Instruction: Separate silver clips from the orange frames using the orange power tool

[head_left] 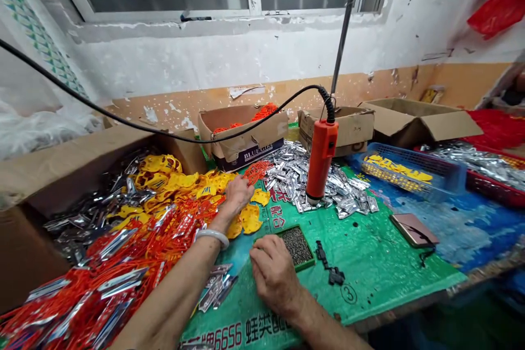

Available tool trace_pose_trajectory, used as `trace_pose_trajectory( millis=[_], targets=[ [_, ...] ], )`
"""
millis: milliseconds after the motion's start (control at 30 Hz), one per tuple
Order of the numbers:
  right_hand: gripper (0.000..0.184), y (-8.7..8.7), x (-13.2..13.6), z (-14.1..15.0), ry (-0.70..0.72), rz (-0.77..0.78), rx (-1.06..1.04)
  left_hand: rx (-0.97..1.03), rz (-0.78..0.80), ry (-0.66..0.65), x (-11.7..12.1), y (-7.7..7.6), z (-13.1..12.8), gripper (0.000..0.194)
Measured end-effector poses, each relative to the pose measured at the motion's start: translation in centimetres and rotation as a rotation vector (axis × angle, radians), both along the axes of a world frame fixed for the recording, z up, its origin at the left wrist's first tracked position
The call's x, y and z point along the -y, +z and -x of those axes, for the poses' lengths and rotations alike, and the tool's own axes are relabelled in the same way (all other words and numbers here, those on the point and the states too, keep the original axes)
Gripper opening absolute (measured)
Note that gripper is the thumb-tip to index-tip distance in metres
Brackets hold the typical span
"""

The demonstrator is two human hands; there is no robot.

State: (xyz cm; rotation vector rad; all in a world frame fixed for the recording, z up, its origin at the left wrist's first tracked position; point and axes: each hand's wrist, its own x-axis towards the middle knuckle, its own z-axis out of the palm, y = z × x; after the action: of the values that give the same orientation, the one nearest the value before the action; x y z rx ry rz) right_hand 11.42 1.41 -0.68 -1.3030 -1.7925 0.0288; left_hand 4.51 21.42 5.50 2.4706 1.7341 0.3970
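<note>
My left hand reaches across the yellow plastic shells, its fingers bent and closed at the near edge of an orange lattice piece. The fingertips are partly hidden. My right hand is curled closed beside a small green tray full of tiny metal screws; what it pinches, if anything, is hidden. An orange-red electric screwdriver hangs upright by its cable, in front of a heap of silver pieces. Black jointed plastic parts lie right of the tray.
Red-orange strips with silver pieces pile up at the left, before a large carton. Cartons line the wall. A blue basket holds yellow shells. A pinkish phone-like object lies near the right edge.
</note>
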Motion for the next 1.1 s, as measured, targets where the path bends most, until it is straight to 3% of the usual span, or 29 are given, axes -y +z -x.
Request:
trace_pose_trajectory(
  millis=[100,200,300,367,467,600,833,1000,1100],
  targets=[
    [0.022,0.6,-0.5,-1.3,-0.081,0.080,0.036,0.142,-0.003,-0.022,2.8,1.7,0.9,0.027],
    [0.023,1.4,-2.0,-4.3,-0.234,0.200,0.088,0.286,0.035,-0.080,7.5,2.3,2.5,0.034],
    [0.022,1.9,-4.2,-8.1,-0.414,0.363,0.159,0.448,0.123,-0.188,13.0,1.3,4.3,0.035],
    [0.022,1.8,-5.6,-10.1,-0.517,0.480,0.206,0.740,0.303,-0.311,16.1,0.1,5.2,0.032],
    [0.031,1.2,-7.1,-11.4,-0.598,0.619,0.257,0.947,0.573,-0.242,19.0,-1.7,6.2,0.031],
    [0.032,0.3,-7.9,-11.1,-0.633,0.716,0.252,1.170,0.796,-0.070,20.3,-3.0,7.1,0.034],
    [0.027,1.4,-7.2,-10.6,-0.608,0.673,0.036,1.463,1.016,-0.009,20.8,-3.4,8.1,0.035],
    [0.019,2.9,-3.8,-9.6,-0.377,0.574,-0.268,1.532,1.016,-0.009,21.0,-3.8,8.1,0.035],
    [0.027,3.1,-1.0,-7.8,-0.179,0.577,-0.506,1.545,0.995,-0.009,21.1,-3.9,8.0,0.033]
  ],
)
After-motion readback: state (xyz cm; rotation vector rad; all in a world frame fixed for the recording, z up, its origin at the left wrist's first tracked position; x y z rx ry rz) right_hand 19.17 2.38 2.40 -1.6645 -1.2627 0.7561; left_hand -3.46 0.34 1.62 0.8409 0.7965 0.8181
